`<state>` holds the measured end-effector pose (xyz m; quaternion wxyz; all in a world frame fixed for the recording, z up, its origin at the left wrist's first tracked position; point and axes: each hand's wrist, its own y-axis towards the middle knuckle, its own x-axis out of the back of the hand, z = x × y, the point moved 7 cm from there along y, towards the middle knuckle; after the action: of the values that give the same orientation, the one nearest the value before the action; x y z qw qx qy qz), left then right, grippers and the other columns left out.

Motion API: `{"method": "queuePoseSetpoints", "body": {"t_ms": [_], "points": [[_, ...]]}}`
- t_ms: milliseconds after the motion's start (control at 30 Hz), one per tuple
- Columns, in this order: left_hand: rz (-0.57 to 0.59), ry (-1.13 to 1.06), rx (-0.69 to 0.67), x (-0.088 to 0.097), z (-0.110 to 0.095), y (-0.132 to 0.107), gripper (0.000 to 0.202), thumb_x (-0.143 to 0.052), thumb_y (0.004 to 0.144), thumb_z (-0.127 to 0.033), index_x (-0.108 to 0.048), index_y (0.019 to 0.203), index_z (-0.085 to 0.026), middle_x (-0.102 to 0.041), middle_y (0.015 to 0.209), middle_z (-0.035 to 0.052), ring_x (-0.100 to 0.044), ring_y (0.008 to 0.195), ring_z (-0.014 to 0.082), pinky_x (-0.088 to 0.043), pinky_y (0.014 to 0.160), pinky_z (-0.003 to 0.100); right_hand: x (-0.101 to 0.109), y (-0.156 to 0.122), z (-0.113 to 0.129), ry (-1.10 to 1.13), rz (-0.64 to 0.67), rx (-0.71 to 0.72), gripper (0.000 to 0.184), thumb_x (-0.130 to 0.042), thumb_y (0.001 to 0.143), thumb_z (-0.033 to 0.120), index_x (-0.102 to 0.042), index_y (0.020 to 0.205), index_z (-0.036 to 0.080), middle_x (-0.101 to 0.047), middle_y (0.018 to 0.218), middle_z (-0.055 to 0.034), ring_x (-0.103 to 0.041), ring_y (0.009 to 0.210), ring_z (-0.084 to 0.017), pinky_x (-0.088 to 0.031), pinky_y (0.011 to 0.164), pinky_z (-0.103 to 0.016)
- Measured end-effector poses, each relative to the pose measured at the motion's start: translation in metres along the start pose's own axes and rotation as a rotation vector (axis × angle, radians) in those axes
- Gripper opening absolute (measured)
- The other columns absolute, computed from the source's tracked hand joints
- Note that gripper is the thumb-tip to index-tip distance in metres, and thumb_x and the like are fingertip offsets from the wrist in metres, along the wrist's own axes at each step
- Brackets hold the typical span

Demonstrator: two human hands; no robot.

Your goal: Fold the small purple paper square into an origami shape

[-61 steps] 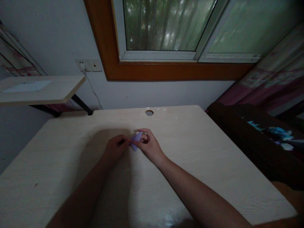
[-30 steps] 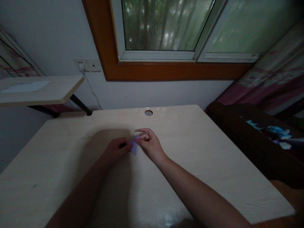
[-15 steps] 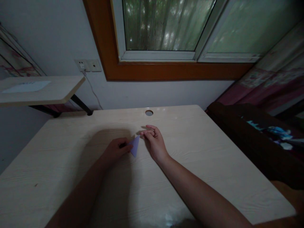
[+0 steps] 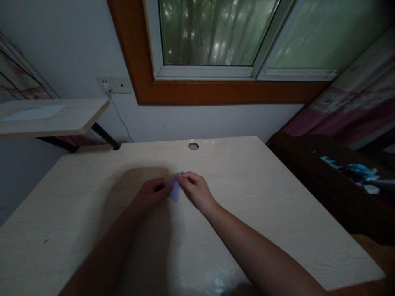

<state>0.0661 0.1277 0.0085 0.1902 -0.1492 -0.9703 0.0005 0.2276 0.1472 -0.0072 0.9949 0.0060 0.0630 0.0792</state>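
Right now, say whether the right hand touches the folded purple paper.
Touching: the head view shows the right hand pinching the purple paper near its top.

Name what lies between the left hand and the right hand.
The head view shows folded purple paper between the left hand and right hand, both touching it.

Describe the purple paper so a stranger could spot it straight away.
Find the pale wooden table below the window. On it, the left hand and right hand nearly meet. Between them is the purple paper, small and pointed, the table's only purple thing.
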Motion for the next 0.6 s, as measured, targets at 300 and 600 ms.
{"method": "queuePoseSetpoints", "body": {"t_ms": [300,600], "points": [[-0.010,0.025,-0.034,0.0013,0.0003,-0.0009,0.029,-0.062,0.086,-0.041,-0.062,0.071,-0.016,-0.054,0.066,-0.0031,-0.048,0.064,0.0114,-0.035,0.059,0.022,0.0035,-0.0001,-0.0005,0.137,-0.051,-0.017,0.017,-0.073,0.077,0.036,-0.071,0.077,0.019,-0.066,0.071,0.0000,-0.059,0.067,-0.014,-0.046,0.067,-0.027],[-0.114,-0.129,-0.015,0.0074,-0.0017,-0.0030,0.020,-0.072,0.078,-0.036,-0.067,0.077,-0.017,-0.065,0.073,-0.0011,-0.057,0.069,0.0133,-0.042,0.065,0.023,0.0078,0.0013,-0.0009,0.292,-0.109,-0.058,0.016,-0.077,0.074,0.035,-0.071,0.075,0.020,-0.067,0.073,0.0007,-0.058,0.066,-0.013,-0.049,0.069,-0.027]]}}
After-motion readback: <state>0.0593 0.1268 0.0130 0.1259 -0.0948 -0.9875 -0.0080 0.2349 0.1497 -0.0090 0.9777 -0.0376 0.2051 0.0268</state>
